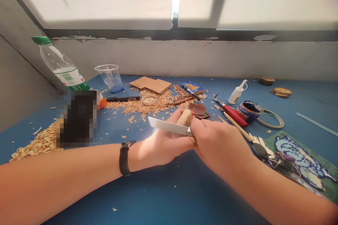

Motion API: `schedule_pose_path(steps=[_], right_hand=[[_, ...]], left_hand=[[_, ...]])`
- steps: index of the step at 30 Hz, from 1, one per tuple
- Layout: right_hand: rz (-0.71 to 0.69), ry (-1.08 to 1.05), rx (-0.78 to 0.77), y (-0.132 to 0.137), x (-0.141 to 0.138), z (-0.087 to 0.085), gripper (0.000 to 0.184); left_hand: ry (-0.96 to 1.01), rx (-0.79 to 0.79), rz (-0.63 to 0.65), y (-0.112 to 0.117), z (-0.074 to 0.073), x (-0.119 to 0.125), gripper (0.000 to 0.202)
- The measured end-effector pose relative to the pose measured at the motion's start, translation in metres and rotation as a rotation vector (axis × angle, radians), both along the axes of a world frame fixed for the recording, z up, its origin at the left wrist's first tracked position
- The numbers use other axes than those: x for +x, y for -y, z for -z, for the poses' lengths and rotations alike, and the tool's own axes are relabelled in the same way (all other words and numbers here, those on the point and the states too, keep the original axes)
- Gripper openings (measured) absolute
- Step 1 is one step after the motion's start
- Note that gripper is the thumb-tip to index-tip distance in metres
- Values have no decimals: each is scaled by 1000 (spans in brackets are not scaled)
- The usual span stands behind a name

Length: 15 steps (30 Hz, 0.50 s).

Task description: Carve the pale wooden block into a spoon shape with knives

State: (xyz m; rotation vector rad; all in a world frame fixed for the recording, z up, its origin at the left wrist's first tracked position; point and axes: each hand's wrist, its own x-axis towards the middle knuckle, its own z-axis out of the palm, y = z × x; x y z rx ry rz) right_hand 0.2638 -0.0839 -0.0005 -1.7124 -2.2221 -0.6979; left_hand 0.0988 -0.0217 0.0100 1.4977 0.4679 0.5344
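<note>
My left hand (165,146), with a black watch band on its wrist, is closed around a pale piece of wood (185,117). A rounded end of the wood shows above the fingers; the rest is hidden in the grip. My right hand (216,140) grips a utility knife (170,126), its handle covered by the fingers. The knife's broad blade points left across the near side of the wood, over my left hand. Whether the edge touches the wood I cannot tell. Both hands meet above the blue table (158,197).
Wood shavings (155,107) lie behind my hands, with another heap (37,144) at left. A bottle (63,66), a plastic cup (109,77) and a blurred dark object (77,119) stand left. Right are a hooked red-handled knife (232,112), a tape roll (271,119) and keys (260,149).
</note>
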Motion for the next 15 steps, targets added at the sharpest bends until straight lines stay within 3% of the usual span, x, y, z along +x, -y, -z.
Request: schedule_pose_path(steps=[10, 12, 15], right_hand=[[216, 10, 109, 6, -19, 10, 14], [195, 17, 80, 6, -17, 7, 13], [25, 36, -18, 2, -7, -2, 9]], left_hand=[[2, -109, -68, 1, 3, -3, 39], [32, -97, -88, 1, 4, -2, 40], [69, -18, -100, -1, 6, -2, 41]])
